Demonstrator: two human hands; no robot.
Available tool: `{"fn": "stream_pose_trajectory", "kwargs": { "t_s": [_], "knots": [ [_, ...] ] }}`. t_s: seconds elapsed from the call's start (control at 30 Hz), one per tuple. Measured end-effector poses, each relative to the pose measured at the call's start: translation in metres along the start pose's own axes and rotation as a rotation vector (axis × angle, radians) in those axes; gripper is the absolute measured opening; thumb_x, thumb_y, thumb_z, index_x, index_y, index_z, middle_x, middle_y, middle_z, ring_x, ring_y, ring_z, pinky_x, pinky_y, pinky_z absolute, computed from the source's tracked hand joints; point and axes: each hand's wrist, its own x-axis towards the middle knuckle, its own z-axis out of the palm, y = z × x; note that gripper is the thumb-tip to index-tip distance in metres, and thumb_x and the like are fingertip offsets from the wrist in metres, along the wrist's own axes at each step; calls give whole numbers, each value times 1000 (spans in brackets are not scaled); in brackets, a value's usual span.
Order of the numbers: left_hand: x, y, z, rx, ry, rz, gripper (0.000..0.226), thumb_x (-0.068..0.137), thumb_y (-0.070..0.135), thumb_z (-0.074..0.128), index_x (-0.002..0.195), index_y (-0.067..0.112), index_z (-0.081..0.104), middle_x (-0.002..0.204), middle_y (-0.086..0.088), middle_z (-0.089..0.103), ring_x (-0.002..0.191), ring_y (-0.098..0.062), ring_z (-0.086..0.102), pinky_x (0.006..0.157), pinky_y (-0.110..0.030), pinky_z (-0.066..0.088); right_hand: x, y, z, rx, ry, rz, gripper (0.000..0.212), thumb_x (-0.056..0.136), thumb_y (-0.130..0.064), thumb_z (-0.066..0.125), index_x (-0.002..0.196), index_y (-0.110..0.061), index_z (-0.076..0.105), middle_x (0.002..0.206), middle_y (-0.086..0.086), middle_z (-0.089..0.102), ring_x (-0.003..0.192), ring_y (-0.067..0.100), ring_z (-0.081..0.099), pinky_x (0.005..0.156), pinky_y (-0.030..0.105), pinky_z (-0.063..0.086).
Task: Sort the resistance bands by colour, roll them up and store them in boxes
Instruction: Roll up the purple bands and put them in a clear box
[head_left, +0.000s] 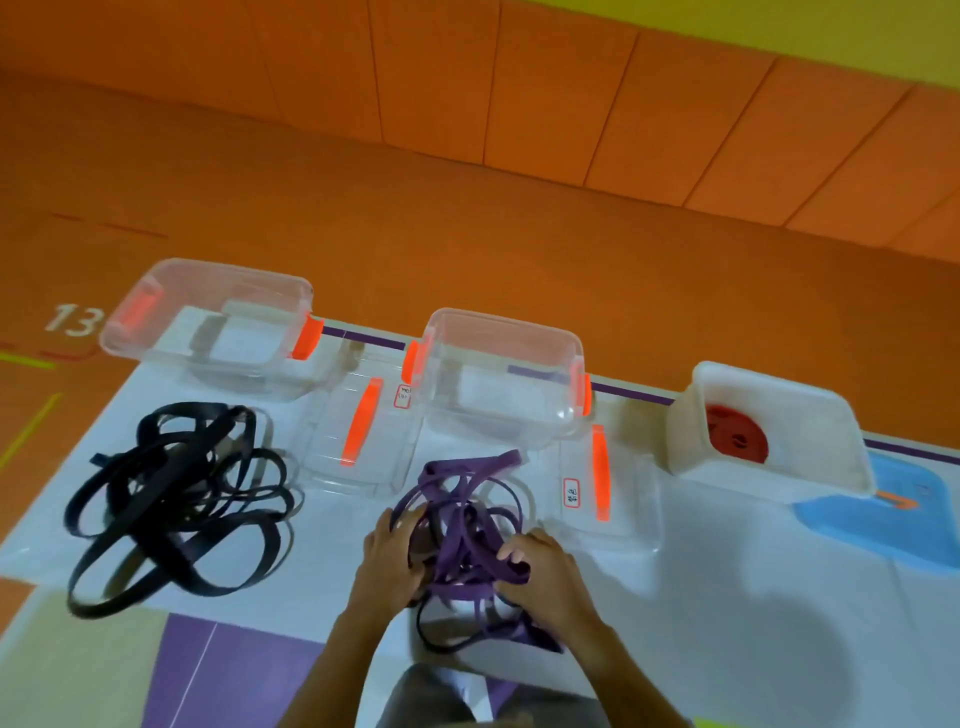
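A tangle of purple resistance bands (462, 525) lies on the white mat in front of me. My left hand (392, 551) grips its left side, and my right hand (543, 569) holds a purple strand on its right. A loose heap of black bands (176, 499) lies to the left, apart from both hands. Behind the heaps stand two clear boxes with orange latches, the left clear box (208, 327) and the middle clear box (501, 374). Neither holds any band. A white box (779, 415) at the right holds a rolled red band (735, 434).
Two clear lids with orange handles lie flat on the mat, one lid (358, 431) between the clear boxes and another lid (605, 483) right of the middle box. A blue lid (893, 514) lies beside the white box. Orange floor surrounds the mat.
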Motion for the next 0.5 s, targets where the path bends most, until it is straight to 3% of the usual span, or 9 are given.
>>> {"fn": "stream_pose_trajectory", "kwargs": {
  "t_s": [0.13,0.23,0.3,0.4,0.5],
  "knots": [
    [6,-10,1,-127,89,-10,68,93,-3,60,152,29,50,160,-10,39,142,-39,43,111,-49,49,-6,4,-15,173,22,24,28,81,-20,80,103,-33,69,94,-7,72,86,11,70,84,36,61],
    [9,-7,-3,61,89,20,62,90,12,66,147,30,53,162,-8,39,150,-37,32,117,-55,38,-10,1,-30,345,187,84,34,87,-7,67,107,-34,68,84,2,72,72,20,70,71,38,61],
    [15,7,-10,125,176,203,52,89,22,70,140,30,61,160,-8,43,152,-34,34,119,-56,32,-11,-3,-39,495,308,151,32,89,4,57,106,-19,71,84,13,69,69,27,69,68,41,58],
    [23,39,-16,-91,299,479,27,92,29,67,118,29,75,127,8,69,120,-9,59,104,-40,52,-16,-6,-55,620,366,171,29,90,16,48,99,-1,69,86,25,66,68,29,66,67,37,55],
    [23,73,-26,-346,9,341,19,100,43,63,116,52,66,114,31,67,104,10,63,96,-26,55,-27,-7,-61,581,317,85,26,92,20,48,101,7,69,93,22,71,83,41,66,77,40,52]
  ]
}}
